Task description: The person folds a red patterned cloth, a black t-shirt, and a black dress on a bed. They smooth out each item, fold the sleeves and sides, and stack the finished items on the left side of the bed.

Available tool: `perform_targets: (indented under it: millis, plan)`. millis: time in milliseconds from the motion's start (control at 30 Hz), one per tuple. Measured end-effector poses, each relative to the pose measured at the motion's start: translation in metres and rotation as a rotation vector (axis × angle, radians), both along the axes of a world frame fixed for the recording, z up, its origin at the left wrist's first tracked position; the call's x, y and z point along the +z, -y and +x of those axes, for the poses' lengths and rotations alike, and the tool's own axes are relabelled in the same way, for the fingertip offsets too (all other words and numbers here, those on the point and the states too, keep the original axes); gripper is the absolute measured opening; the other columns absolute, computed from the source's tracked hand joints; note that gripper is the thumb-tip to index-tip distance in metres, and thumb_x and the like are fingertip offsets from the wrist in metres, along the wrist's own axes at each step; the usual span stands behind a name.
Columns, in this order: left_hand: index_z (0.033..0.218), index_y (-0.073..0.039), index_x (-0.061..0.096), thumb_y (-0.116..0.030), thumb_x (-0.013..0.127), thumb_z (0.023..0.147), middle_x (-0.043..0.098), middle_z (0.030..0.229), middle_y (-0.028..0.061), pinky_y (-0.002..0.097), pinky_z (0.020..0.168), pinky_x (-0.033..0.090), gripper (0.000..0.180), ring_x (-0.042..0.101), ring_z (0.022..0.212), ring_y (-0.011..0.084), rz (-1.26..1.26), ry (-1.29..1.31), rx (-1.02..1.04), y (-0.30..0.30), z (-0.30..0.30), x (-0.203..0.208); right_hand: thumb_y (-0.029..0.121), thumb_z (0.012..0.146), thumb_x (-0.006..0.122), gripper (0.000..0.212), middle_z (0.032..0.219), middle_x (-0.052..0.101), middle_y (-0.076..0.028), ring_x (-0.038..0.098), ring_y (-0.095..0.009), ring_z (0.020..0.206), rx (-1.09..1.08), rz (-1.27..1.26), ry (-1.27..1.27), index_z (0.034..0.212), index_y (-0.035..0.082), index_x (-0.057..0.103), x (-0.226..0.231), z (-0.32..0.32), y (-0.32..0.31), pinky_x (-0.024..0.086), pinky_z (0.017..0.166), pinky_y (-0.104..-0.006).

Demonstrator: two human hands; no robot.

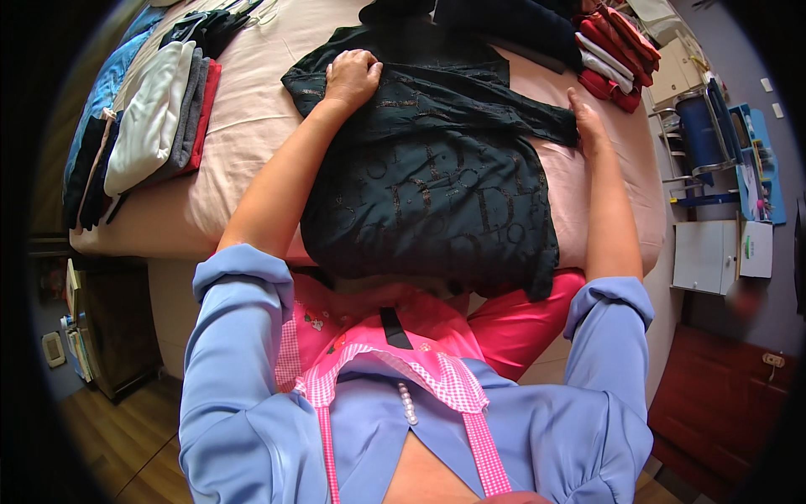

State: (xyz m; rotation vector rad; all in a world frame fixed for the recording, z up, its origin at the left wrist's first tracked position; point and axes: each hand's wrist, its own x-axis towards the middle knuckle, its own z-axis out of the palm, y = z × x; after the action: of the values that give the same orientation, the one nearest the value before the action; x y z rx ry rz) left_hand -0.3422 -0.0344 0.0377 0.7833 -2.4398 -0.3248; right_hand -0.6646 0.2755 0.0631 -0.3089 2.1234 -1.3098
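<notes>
A dark, long-sleeved shirt (420, 185) with shiny lettering lies spread on the bed in front of me, its lower edge hanging over the near side. One sleeve stretches across its upper part toward the right. My left hand (353, 80) rests on the upper left of the shirt, with its fingers bent together over the cloth. Beside the sleeve's cuff on the right is my right hand (590, 126). Its fingers extend away from me along the cuff, and the hand's inner side is partly hidden.
Folded clothes in white, grey and red (155, 122) are stacked at the bed's left edge. Red and white folded clothes (617, 55) sit at the far right, beside dark garments (512, 29). A pink sheet (243, 139) covers the bed. Right of it stands a white cabinet (705, 256).
</notes>
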Motion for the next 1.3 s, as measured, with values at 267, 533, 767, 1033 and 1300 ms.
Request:
perform_targets:
  millis: [267,533,767,1033,1300]
  plan:
    - [0.124,-0.013,0.051,-0.039,0.06,0.083,0.036,0.138,0.0201,0.064,0.098,0.026,0.049,0.028,0.13,0.0403,-0.2,0.075,0.022,-0.098,-0.013,0.027,0.027,0.084,0.063,0.026,0.083,0.063,-0.005,0.057,-0.014,0.075,-0.121,-0.125,0.037,0.093,0.003,0.065,-0.019,-0.017,-0.025,0.044,0.071,-0.0286]
    - [0.143,-0.031,0.028,-0.06,0.031,0.088,0.018,0.15,0.0123,0.0624,0.105,0.008,0.062,0.011,0.139,0.0365,-0.043,0.417,0.002,-0.103,-0.013,0.005,0.038,0.084,0.065,0.038,0.075,0.061,-0.004,0.054,-0.013,0.066,-0.174,-0.153,-0.229,0.088,0.0,0.065,-0.017,-0.014,0.002,0.044,0.063,-0.0274]
    - [0.143,-0.029,0.028,-0.059,0.031,0.089,0.017,0.15,0.0124,0.0619,0.106,0.007,0.061,0.01,0.139,0.0358,-0.033,0.407,0.007,-0.102,-0.012,0.0,0.016,0.082,0.062,0.03,0.095,0.066,-0.011,0.063,-0.021,0.076,-0.009,-0.223,-1.088,0.111,0.008,0.061,0.069,0.09,0.061,0.05,0.072,-0.0323]
    - [0.141,-0.028,0.031,-0.047,0.042,0.088,0.019,0.15,0.0111,0.0609,0.107,0.008,0.058,0.012,0.139,0.0341,-0.022,0.362,-0.023,-0.101,-0.012,0.002,0.029,0.087,0.055,0.026,0.088,0.067,-0.014,0.064,-0.031,0.081,0.224,-0.151,-0.863,0.098,0.009,0.066,0.04,0.153,0.105,0.049,0.074,-0.0387]
    - [0.099,-0.019,0.07,-0.047,0.052,0.084,0.037,0.139,0.018,0.0571,0.108,0.01,0.037,0.021,0.134,0.0378,0.336,-0.021,0.069,-0.084,-0.023,-0.002,0.039,0.074,0.064,0.04,0.085,0.068,-0.017,0.064,-0.03,0.083,0.185,0.306,-0.61,0.089,0.001,0.067,0.01,0.105,0.068,0.049,0.078,-0.0365]
